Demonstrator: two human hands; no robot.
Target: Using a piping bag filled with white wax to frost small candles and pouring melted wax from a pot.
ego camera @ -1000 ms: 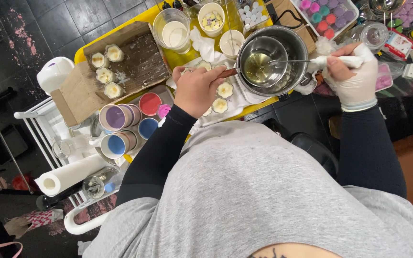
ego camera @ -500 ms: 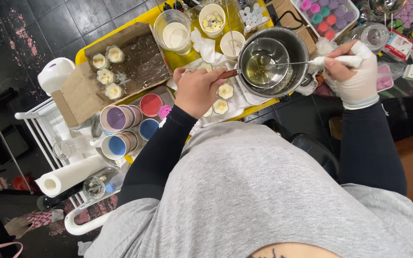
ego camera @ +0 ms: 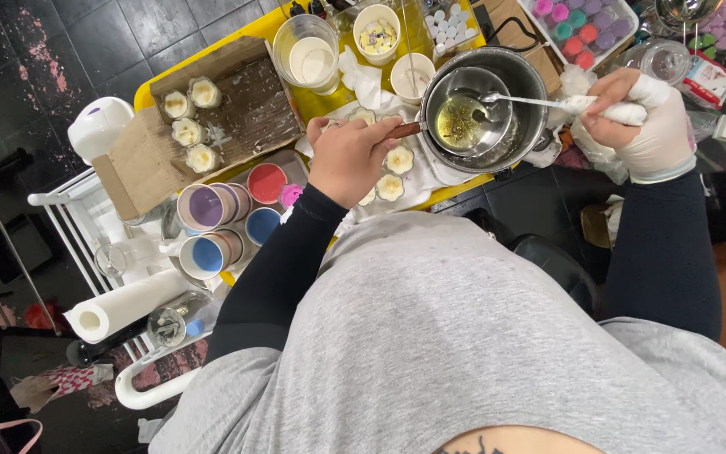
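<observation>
From the head camera: your left hand (ego camera: 348, 160) has its grip closed around the wooden handle (ego camera: 403, 130) of the small pouring pot (ego camera: 467, 122), which sits inside the larger steel pot (ego camera: 524, 84) on the yellow bench (ego camera: 329, 105). Your gloved right hand (ego camera: 642, 126) pinches a spoon (ego camera: 531, 102), its bowl in the yellowish liquid.

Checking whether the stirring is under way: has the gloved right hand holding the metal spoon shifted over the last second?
No clear shift. The gloved right hand holds the metal spoon at the same spot beside the large steel pot, as before.
</observation>
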